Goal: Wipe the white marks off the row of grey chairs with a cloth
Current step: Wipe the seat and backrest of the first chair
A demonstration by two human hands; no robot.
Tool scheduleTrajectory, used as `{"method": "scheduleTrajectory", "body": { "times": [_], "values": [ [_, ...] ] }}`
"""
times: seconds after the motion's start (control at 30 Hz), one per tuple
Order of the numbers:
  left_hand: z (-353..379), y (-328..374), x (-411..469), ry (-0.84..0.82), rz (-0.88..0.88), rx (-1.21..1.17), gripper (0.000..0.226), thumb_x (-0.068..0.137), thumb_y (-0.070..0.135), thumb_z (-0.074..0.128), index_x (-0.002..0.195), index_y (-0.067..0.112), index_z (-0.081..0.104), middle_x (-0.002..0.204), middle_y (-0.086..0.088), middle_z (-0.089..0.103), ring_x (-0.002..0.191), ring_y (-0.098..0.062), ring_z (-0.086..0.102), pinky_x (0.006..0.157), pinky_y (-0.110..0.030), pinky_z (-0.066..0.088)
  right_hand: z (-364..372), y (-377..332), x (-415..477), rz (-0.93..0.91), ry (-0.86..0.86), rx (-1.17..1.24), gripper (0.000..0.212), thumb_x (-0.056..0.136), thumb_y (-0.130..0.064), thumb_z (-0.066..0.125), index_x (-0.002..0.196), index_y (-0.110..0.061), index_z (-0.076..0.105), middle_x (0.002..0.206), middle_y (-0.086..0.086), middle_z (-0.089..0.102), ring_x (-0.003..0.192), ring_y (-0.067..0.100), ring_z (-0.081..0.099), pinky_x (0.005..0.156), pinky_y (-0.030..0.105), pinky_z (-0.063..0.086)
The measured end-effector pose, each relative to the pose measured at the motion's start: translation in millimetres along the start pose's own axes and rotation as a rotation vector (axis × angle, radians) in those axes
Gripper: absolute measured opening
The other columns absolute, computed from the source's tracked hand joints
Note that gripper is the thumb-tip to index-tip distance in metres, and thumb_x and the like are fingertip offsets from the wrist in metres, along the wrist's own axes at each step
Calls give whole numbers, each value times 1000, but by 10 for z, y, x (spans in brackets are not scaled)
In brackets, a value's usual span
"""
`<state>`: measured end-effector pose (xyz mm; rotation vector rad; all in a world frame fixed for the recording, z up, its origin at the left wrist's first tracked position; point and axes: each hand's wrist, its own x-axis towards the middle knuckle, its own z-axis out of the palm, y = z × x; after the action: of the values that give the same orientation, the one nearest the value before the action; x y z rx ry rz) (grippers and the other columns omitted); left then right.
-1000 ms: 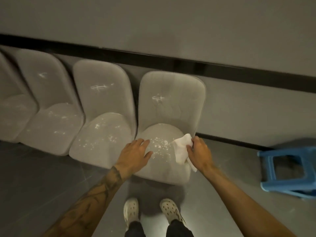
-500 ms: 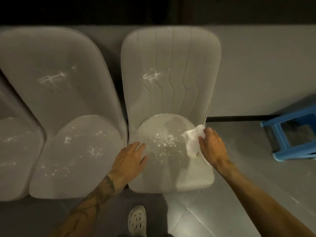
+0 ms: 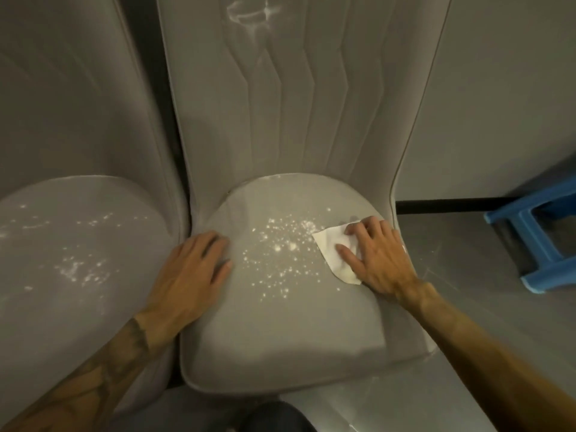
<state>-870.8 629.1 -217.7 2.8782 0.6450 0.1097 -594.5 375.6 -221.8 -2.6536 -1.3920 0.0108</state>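
Wiping the seat (image 3: 280, 338) now, with the cloth (image 3: 332, 255) pinned flat under the right hand (image 3: 378, 255) at the seat's right edge, just beside the spatter of white marks (image 3: 280, 254) across the middle. Pressing there with straight, spread fingers (image 3: 367, 227), not curled round the cloth, so pushing rather than gripping. Bracing with the left hand (image 3: 190, 275) at the seat's left edge, against the gap to the next chair (image 3: 78, 244), with fingers (image 3: 212, 244) likewise flat and holding nothing. To do this well: sweep leftward through the marks in overlapping strokes, working from the back of the seat toward its front edge, with firm, even pressure through the palm. Lift and refold to a fresh face once loaded, probably soon with a spatter this dense, or risk merely smearing it about. Gather toward one edge rather than flicking onto the floor (image 3: 452, 266). Lean on the left hand to stop any sliding. Check the seam at the back of the seat for stray specks. Leave the scrawl (image 3: 249, 14) high on the backrest (image 3: 296, 104) for afterwards, then on to the next chair, equally speckled. Mind the blue stool (image 3: 536, 241) off to the right
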Motion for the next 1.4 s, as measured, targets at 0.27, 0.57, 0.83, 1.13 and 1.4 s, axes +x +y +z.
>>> {"method": "scheduleTrajectory", "body": {
  "times": [0.27,0.57,0.83,1.13,1.4],
  "values": [
    [272,-7,35,193,-17,23,44,101,35,47,128,6,66,132,-14,62,117,-38,60,96,-49,45,214,-44,497,194,160,-30,35,103,-44,39,116,-14,52,113,9,52,101,26,46,96,42,39],
    [387,58,5,285,-9,31,44,101,30,44,128,3,67,131,-16,64,113,-40,61,93,-52,48,268,27,575,264,113,-156,37,106,-37,24,120,-12,47,119,11,51,102,27,46,92,39,37],
    [456,22,-6,316,-1,50,43,101,29,44,128,5,68,131,-15,64,115,-40,61,95,-52,48,308,125,578,173,70,-163,38,105,-38,23,123,-13,45,126,10,49,104,28,45,92,41,40],
    [507,-34,2,347,27,55,47,100,30,42,130,5,68,130,-14,64,114,-36,60,94,-49,46,434,-259,836,-32,76,-136,39,104,-42,23,121,-15,46,117,9,51,96,25,44,87,38,39],
    [551,-30,19,318,20,62,47,99,30,41,130,6,67,130,-13,63,115,-35,59,98,-47,44,382,-173,964,343,155,-130,35,103,-38,33,115,-8,48,118,17,50,102,34,50,88,45,44]
  ]
}}
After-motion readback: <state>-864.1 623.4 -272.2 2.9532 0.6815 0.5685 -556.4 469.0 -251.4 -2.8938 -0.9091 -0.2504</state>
